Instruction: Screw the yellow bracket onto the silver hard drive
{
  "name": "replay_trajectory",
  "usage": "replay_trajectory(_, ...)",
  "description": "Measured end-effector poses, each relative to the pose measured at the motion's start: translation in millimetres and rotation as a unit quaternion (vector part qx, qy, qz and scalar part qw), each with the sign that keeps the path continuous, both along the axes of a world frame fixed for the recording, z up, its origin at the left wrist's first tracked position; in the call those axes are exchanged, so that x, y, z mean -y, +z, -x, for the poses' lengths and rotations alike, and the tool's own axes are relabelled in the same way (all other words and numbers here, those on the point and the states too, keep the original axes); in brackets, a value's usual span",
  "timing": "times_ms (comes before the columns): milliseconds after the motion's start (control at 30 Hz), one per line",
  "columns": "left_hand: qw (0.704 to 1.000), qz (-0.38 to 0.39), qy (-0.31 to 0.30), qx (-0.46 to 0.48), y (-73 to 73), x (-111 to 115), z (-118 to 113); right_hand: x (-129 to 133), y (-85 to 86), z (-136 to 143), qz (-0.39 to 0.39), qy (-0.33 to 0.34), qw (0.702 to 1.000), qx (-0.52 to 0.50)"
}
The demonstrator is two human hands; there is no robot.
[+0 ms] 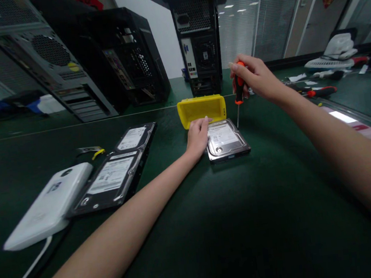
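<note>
A hard drive (pixel 227 139) lies flat on the dark green table, its white label facing up. My left hand (pixel 199 135) is closed on the drive's left edge, fingers toward its far corner. In my right hand (pixel 251 74) is an upright screwdriver (pixel 239 86) with a red and black handle. Its tip meets the drive's right edge or stands just beside it; I cannot tell whether a screw is under it. Right behind the drive sits a yellow bin (pixel 198 110), its open side facing me.
Two more hard drives (pixel 112 176) (pixel 133 137) lie at left, beside a white device (pixel 48 203) with a cable. Computer cases (pixel 199 43) (pixel 129 56) (pixel 52 60) stand along the back. At right are another screwdriver (pixel 322 92) and a flat panel (pixel 354 122).
</note>
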State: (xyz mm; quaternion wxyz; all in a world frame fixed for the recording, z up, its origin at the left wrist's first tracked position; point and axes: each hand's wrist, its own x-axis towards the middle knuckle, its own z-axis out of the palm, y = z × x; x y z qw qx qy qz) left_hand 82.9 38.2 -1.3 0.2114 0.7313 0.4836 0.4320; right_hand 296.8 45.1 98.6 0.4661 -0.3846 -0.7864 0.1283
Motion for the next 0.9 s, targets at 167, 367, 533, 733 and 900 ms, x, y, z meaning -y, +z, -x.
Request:
replay_trajectory(167,1.0,0.003,0.002,0.001,-0.1,-0.5,0.0,2.3,-3.0,0.8,-0.015,-0.005,1.0,0.0)
replay_trajectory(367,1.0,-0.004,0.002,-0.001,-2.2,-2.9,0.0,0.6,-4.5,-0.3,-0.02,-0.016,1.0,0.0)
replay_trajectory(533,1.0,-0.006,0.001,0.0,-2.1,-3.0,-0.4,-0.9,-4.1,-1.8,-0.013,-0.014,1.0,-0.006)
replay_trajectory(733,1.0,-0.005,0.0,-0.001,-0.9,-1.9,-0.1,-0.1,-3.3,-1.6,-0.021,-0.005,1.0,-0.012)
replay_trajectory(900,1.0,-0.004,-0.003,0.0,-1.6,-3.4,0.4,0.5,-2.6,-2.6,-0.014,-0.008,1.0,-0.009)
